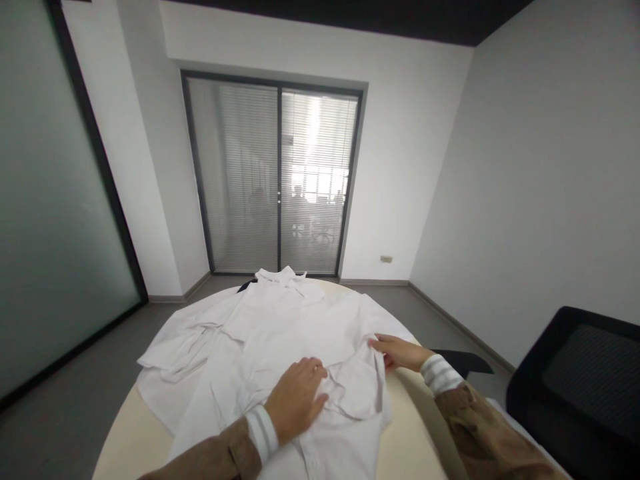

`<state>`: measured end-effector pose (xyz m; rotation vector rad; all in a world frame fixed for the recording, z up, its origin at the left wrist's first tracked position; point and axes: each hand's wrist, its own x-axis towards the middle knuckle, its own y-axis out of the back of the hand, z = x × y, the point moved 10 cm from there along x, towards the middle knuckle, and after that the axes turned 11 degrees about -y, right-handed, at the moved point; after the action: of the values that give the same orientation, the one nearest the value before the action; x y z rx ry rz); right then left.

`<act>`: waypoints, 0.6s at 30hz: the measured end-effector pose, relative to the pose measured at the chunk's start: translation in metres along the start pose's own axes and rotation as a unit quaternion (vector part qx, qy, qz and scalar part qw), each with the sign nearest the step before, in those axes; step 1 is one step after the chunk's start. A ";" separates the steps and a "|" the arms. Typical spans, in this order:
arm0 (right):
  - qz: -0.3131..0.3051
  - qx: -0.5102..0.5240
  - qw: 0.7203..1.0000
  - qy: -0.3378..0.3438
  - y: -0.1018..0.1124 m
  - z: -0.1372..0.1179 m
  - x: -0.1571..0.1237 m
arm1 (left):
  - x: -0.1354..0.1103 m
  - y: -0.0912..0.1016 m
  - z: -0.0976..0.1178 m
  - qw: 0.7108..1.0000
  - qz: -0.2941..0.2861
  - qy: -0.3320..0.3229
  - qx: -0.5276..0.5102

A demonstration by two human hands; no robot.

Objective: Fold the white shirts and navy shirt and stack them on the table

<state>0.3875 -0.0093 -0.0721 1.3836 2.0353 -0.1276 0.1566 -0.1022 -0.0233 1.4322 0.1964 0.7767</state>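
A white collared shirt [300, 320] lies spread over a round pale table [133, 433], its collar at the far edge and creases across its body. My left hand [297, 399] rests on the near middle of the cloth, palm down, fingers stretched out. At the right side, my right hand [400, 351] pinches a fold of the shirt between thumb and fingers. The cloth is bunched and wrinkled between the two hands. One sleeve lies out to the left, hanging near the table's edge.
A black mesh office chair [580, 393] stands to the right, its armrest [463, 361] close to the table. Beyond the table is a glazed door with blinds [240, 187]. A frosted glass panel [55, 200] rises at the left. A dark item [246, 285] shows beside the collar.
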 end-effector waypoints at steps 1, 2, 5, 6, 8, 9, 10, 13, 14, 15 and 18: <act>-0.028 -0.001 1.000 0.013 -0.009 -0.003 -0.003 | 0.002 0.000 0.020 0.998 -0.009 -0.049 -0.026; -0.059 -0.010 0.998 0.023 -0.020 -0.006 -0.006 | 0.002 -0.002 0.037 0.995 -0.025 -0.087 -0.042; -0.117 -0.061 0.991 0.013 -0.044 -0.006 -0.016 | -0.003 -0.018 0.062 0.987 -0.081 -0.127 -0.049; -0.121 -0.077 0.990 -0.003 -0.048 -0.003 -0.018 | -0.004 -0.024 0.062 0.987 -0.094 -0.124 -0.047; -0.119 -0.096 0.988 -0.029 -0.051 0.000 -0.019 | -0.006 -0.030 0.055 0.988 -0.099 -0.104 -0.056; -0.120 -0.100 0.987 -0.033 -0.052 0.000 -0.019 | -0.006 -0.030 0.048 0.989 -0.092 -0.088 -0.072; -0.123 -0.100 0.987 -0.030 -0.052 -0.001 -0.020 | -0.006 -0.029 0.040 0.990 -0.080 -0.067 -0.094; -0.120 -0.079 0.990 -0.006 -0.047 -0.008 -0.018 | -0.004 -0.021 0.005 0.980 -0.017 0.022 -0.200; -0.109 -0.066 0.992 -0.001 -0.042 -0.009 -0.016 | -0.004 -0.019 -0.007 0.968 0.009 0.054 -0.245; -0.091 -0.045 0.995 0.004 -0.036 -0.011 -0.014 | -0.005 -0.020 -0.019 0.952 0.032 0.085 -0.294; -0.057 0.026 0.998 0.026 -0.027 -0.020 -0.011 | -0.007 -0.030 -0.048 0.894 0.083 0.157 -0.412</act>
<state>0.3575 -0.0211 -0.0581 1.3137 2.1678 -0.1975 0.1354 -0.0654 -0.0616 0.5148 -0.0222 1.0656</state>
